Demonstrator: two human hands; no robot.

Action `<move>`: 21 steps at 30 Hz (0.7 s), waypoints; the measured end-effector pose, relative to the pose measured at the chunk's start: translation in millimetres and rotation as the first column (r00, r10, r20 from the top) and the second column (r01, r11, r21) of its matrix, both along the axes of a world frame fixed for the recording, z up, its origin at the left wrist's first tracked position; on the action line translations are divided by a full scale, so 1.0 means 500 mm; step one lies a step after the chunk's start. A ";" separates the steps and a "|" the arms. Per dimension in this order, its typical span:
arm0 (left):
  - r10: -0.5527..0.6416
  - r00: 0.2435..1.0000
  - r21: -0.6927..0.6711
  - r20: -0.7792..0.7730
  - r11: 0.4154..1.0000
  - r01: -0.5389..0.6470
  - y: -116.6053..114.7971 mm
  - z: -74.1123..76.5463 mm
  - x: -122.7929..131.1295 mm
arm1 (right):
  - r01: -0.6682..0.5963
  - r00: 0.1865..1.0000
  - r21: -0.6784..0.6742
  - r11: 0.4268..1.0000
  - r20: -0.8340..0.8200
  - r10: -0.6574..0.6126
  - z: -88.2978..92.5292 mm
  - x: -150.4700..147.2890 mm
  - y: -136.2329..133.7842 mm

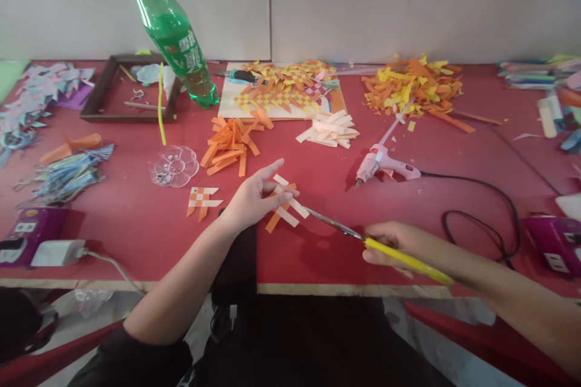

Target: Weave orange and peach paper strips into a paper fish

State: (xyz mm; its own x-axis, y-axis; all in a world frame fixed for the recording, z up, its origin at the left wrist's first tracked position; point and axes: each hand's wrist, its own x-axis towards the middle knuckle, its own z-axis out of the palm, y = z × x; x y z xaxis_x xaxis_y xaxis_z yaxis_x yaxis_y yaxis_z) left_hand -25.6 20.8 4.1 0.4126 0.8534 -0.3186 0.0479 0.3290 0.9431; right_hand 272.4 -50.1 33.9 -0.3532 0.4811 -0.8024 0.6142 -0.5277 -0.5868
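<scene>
My left hand [252, 198] pinches a woven piece of orange and white paper strips [285, 216] between thumb and fingers, with the index finger stretched out. Loose strip ends stick out below and to the right of it. My right hand [394, 242] is closed around yellow-handled scissors [411, 261], whose metal blades reach left to a white strip end of the piece. Whether the blades are parted I cannot tell. Left of my left hand lies a similar woven paper fish [200, 199]. Beyond the hands are piles of orange strips [229, 144] and pale strips [329, 130].
A pink glue gun [385, 164] lies right of centre, its black cord looping to the right. A tall green bottle [181, 51] stands behind, near a brown tray [104, 116] and a clear flower-shaped dish [177, 164]. Yellow and orange scraps [411, 87] lie at the back. Purple power blocks [554, 242] sit at the sides.
</scene>
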 end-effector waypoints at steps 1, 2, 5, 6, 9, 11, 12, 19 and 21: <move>-0.019 1.000 0.000 -0.003 1.000 0.019 -0.001 0.000 0.000 | -0.004 1.000 -0.005 1.000 0.003 0.004 0.001 0.000 0.001; -0.038 0.999 0.001 -0.006 0.999 0.038 -0.001 -0.001 -0.001 | -0.008 1.000 -0.004 1.000 0.010 0.008 0.002 0.001 0.002; -0.087 0.996 0.001 -0.015 0.996 0.087 -0.001 -0.002 -0.002 | -0.039 0.998 0.015 0.999 0.041 0.039 0.005 0.001 0.005; -0.099 0.995 0.000 -0.015 0.995 0.099 -0.001 -0.003 -0.002 | -0.051 0.998 0.023 0.998 0.049 0.050 0.005 0.001 0.005; -0.113 0.994 -0.017 -0.005 0.993 0.113 0.000 -0.003 -0.003 | -0.062 0.997 0.024 0.998 0.051 0.061 0.005 0.003 0.005; -0.110 0.994 -0.046 0.020 0.993 0.111 0.001 -0.003 -0.004 | -0.060 0.997 0.002 0.998 0.042 0.060 0.006 0.005 0.004; -0.106 0.994 -0.066 0.040 0.992 0.108 0.002 -0.002 -0.004 | -0.058 0.998 -0.016 0.998 0.039 0.058 0.008 0.006 0.004; -0.011 0.968 -0.208 0.249 0.976 0.064 0.007 0.007 -0.002 | -0.009 1.000 -0.101 0.995 -0.024 0.006 0.012 0.004 0.002; 0.066 0.936 -0.261 0.345 0.965 0.028 0.006 0.012 0.000 | 0.003 0.998 -0.091 0.996 -0.070 -0.010 0.005 0.005 0.000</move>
